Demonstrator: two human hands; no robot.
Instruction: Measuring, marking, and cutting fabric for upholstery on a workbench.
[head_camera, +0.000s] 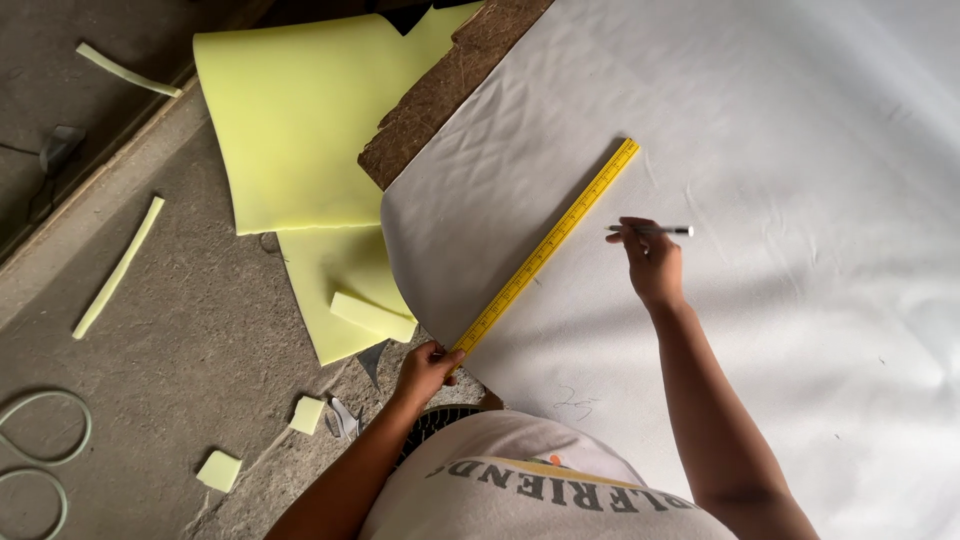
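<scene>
Yellow ruler (545, 250) laid slantwise on white fabric (780, 300).
Its near end is pinched by the left hand (425, 368); a pen (652, 230) is gripped in the right hand (655, 265), just beside the ruler.

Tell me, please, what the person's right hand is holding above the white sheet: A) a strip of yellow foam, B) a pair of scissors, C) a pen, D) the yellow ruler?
C: the right hand pinches a slim pen in its fingers over the white sheet, while the left hand holds the end of the yellow ruler.
</scene>
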